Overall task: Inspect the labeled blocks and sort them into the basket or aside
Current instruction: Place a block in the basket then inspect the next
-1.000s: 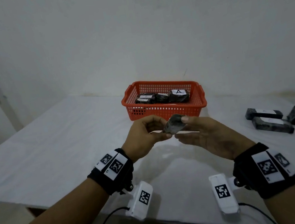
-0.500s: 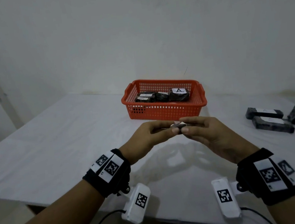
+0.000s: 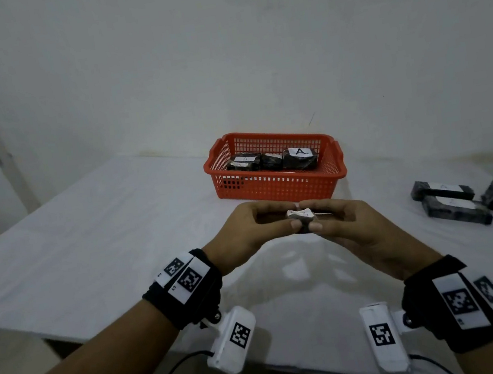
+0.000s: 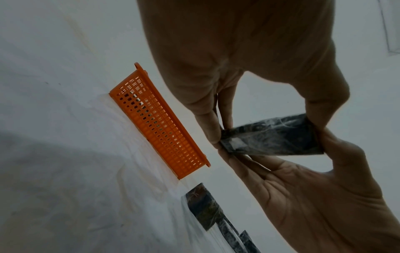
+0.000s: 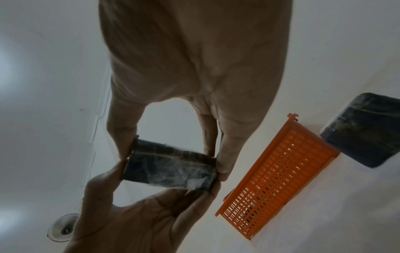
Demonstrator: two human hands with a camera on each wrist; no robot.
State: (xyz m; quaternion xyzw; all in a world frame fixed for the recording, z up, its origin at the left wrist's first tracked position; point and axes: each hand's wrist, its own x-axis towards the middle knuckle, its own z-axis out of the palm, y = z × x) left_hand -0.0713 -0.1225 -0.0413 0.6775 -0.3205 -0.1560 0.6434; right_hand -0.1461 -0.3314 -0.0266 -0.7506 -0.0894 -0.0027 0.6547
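Head view, table [image 3: 95, 246]: white cloth-covered surface running from the near edge to the far wall.
Basket [image 3: 280, 187]: orange mesh, at the far middle of the table, its long axis left to right.
Blocks in basket [image 3: 300, 158]: three dark wrapped blocks in a row; the right one carries a white label marked "A".
Blocks aside [image 3: 454, 208]: three dark long blocks with white labels at the far right, lying flat close together, well apart from the basket.
Left hand [image 3: 245, 234]: raised above the table just near of the basket, thumb and fingers pinching the left end of the held block.
Right hand [image 3: 359, 231]: facing the left hand, thumb and fingers pinching the block's other end.
Held block [image 3: 302, 221]: dark, wrapped, between both sets of fingertips, clear of the table. Its long axis looks to run near to far, a white-labelled face turned up; the label's letter cannot be read. From the left wrist, the block [image 4: 270, 137] spans thumb to fingers.
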